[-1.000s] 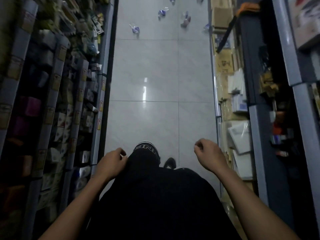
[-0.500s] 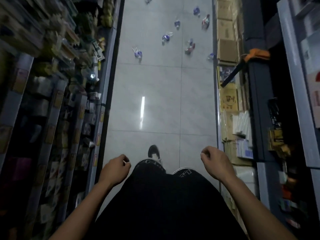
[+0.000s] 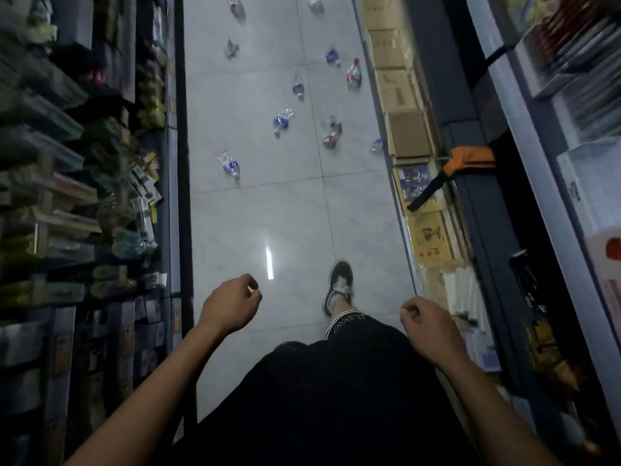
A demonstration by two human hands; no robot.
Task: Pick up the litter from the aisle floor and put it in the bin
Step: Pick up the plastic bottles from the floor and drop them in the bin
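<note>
Left hand (image 3: 232, 306) lower centre-left of frame, fingers loosely curled inward, holding nothing. Right hand (image 3: 426, 326) lower right of centre, same loose curl, nothing in it. Both forearms bare, coming up from the bottom corners. Between them black shorts (image 3: 319, 398) fill the bottom middle, white lettering on the hem. One dark sneaker (image 3: 339, 285) forward on the floor, just above and between the hands (other foot not visible).

Floor (image 3: 255, 213) is pale grey glossy tile, bright strip of light reflection just right of the left hand.

Litter well ahead, upper half of frame, all on the floor, well apart from both hands: crumpled clear-and-blue wrapper (image 3: 229, 165) nearest, left-centre; blue-white wrapper (image 3: 281, 121) above it to the right; red-white wrapper (image 3: 332, 135) right of that; small blue scrap (image 3: 377, 145) against the boxes at the right edge of the aisle; blue piece (image 3: 297, 86); red-white piece (image 3: 354, 74); blue piece (image 3: 332, 56); grey crumpled piece (image 3: 232, 48); more at the top edge, blurred. Bin not seen.

Left shelving (image 3: 84, 196) packed with small packaged goods, blurry. Right side: row of cardboard boxes (image 3: 408, 132) along the floor edge, orange-handled tool (image 3: 467, 159) hanging off the dark right shelf unit (image 3: 487, 230), stacked white packs lower right.
</note>
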